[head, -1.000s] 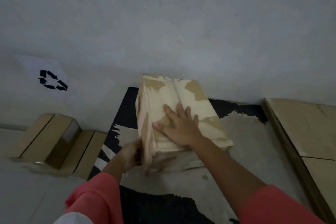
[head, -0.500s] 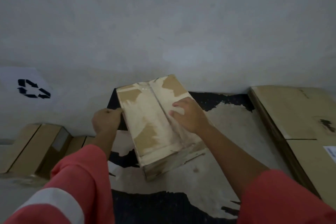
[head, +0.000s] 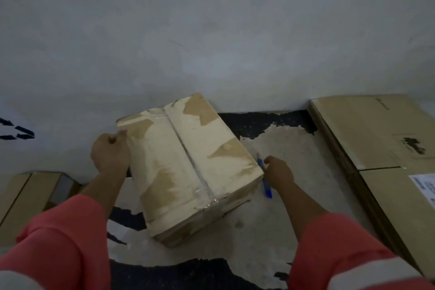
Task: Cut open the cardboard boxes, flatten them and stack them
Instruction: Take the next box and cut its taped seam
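A worn cardboard box (head: 188,165) lies flat on a scuffed black-and-pale mat (head: 294,172), its taped centre seam facing up. My left hand (head: 110,155) holds the box's far left edge with the thumb on top. To the right of the box, my right hand (head: 279,169) rests on the mat and curls round a blue box cutter (head: 264,179). The cutter lies along the box's right side, blade end pointing away from me.
A stack of flattened cardboard (head: 376,139) lies at the right, with a white label near the frame edge. An open cardboard box (head: 30,195) sits at the left by the wall. A recycling sign (head: 16,132) is on the wall at left.
The box has been turned down flat with the seam up. My right hand left the top of the box and went down to the blue cutter on its right. My left hand stayed at the left edge.
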